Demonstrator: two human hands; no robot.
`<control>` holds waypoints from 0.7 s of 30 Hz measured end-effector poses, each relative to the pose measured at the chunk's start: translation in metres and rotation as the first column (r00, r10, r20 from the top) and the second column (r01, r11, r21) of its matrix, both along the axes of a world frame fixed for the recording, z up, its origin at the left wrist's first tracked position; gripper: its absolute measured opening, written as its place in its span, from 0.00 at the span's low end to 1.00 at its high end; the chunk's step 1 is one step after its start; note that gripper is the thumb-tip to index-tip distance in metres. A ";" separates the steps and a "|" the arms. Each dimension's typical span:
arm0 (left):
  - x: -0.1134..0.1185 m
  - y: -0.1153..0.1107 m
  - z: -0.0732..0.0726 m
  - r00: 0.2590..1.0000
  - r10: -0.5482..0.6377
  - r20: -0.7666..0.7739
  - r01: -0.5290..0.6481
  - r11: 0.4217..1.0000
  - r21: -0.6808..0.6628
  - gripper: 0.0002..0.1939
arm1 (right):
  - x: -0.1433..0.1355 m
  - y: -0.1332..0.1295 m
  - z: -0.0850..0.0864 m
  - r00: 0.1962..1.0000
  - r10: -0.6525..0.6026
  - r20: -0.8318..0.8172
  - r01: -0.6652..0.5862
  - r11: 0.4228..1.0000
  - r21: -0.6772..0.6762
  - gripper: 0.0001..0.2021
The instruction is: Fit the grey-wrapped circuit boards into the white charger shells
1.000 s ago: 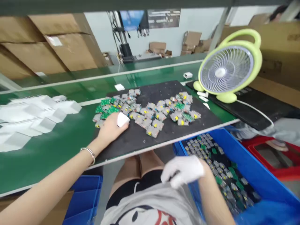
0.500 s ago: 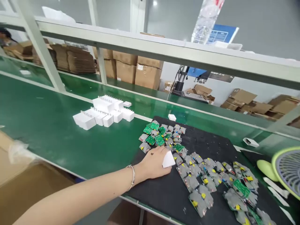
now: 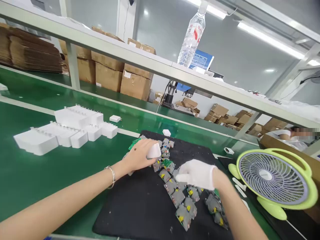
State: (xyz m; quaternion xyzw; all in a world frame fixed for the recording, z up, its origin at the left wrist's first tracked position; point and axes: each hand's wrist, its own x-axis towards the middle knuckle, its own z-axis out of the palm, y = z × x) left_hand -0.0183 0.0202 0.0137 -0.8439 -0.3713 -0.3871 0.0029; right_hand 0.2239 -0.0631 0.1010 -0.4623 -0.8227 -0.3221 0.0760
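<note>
- Green bench (image 3: pixel 87 173), black mat (image 3: pixel 140 206) on it; the white case (image 3: pixel 154 151) is over the mat's far left corner.
- Left hand (image 3: pixel 140 154), bare, has its fingers closed on the case; it looks light, stiff and a bit slick, so I'd grip its flat sides.
- Right hand (image 3: pixel 197 174), gloved, is over the circuit boards (image 3: pixel 177 197); I can't tell whether its fingertips pinch one.
- Those boards look fragile, best held by their edges.

Beyond the green surface (image 3: pixel 120 100), stacked cardboard boxes (image 3: pixel 136 85) against a pale grey wall (image 3: pixel 160 36); overhead, a long white shelf (image 3: pixel 140 68) and bright ceiling tube lights (image 3: pixel 271 40) running at a slant.
</note>
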 end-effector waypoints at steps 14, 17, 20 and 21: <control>-0.022 -0.009 -0.031 0.993 -0.063 0.099 0.047 0.987 0.156 0.28 | -0.029 0.049 -0.100 0.700 -0.269 -0.661 -0.025 0.916 -0.400 0.12; -0.021 -0.011 -0.030 0.985 -0.101 0.140 0.082 0.987 0.138 0.28 | -0.027 0.047 -0.096 0.641 -0.306 -0.704 -0.035 0.904 -0.425 0.18; -0.017 -0.015 -0.032 0.977 -0.139 0.163 0.129 0.989 0.070 0.29 | -0.014 0.050 -0.098 0.706 -0.381 -0.598 0.175 0.911 -0.373 0.19; -0.016 -0.017 -0.032 0.974 -0.159 0.164 0.151 0.987 0.055 0.29 | -0.008 0.052 -0.100 0.715 -0.412 -0.565 0.253 0.906 -0.340 0.18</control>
